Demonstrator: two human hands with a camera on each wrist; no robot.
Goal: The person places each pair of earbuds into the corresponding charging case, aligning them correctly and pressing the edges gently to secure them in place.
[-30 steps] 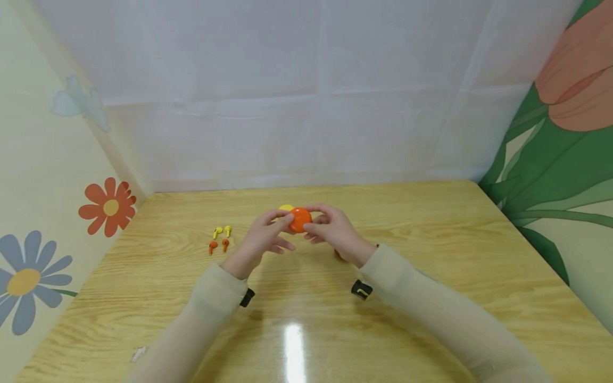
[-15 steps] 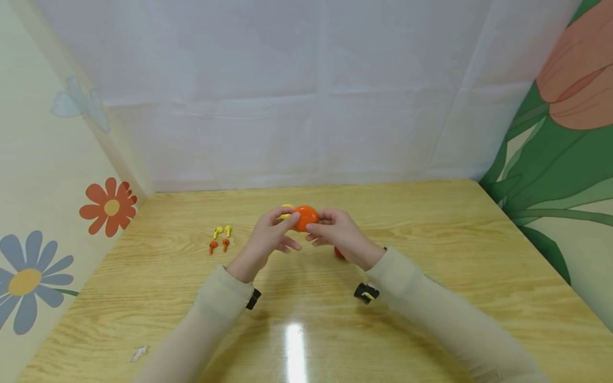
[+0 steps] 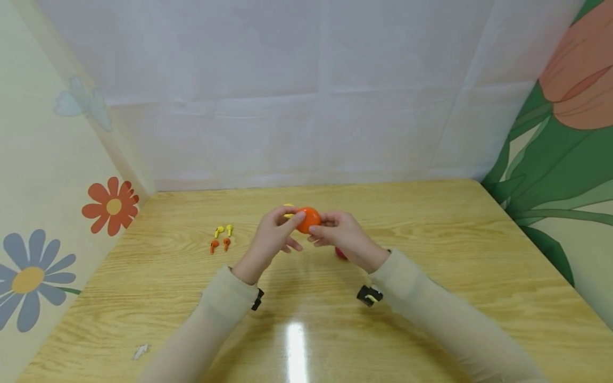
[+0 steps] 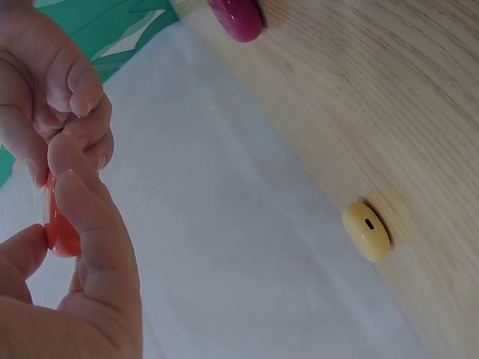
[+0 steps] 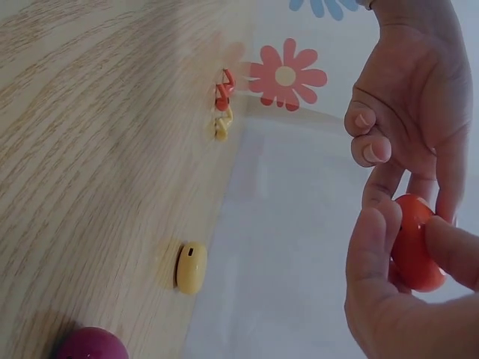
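Between the two hands, above the table, an orange earbud charging case [image 3: 310, 219] is held with its lid closed as far as I can see. My left hand [image 3: 272, 235] pinches its left side between thumb and fingers. On its right side my right hand [image 3: 348, 238] grips it the same way, as the right wrist view shows. Left of the hands lie two yellow earbuds [image 3: 220, 231] and two orange earbuds [image 3: 214, 245]. Behind the left fingers a yellow charging case [image 5: 192, 268] stands on the table, and a magenta case [image 4: 238, 16] sits partly hidden beneath the right hand.
The wood-grain table [image 3: 431, 223] meets a white cloth backdrop [image 3: 316, 106] at its far edge. Flower-printed panels [image 3: 43, 186] flank it on both sides. A small whitish patch [image 3: 141, 351] marks the table's front left.
Both hands and the orange case have shifted slightly to the right, and the case's tilt has changed a little. The earbuds and the other cases stay in place.
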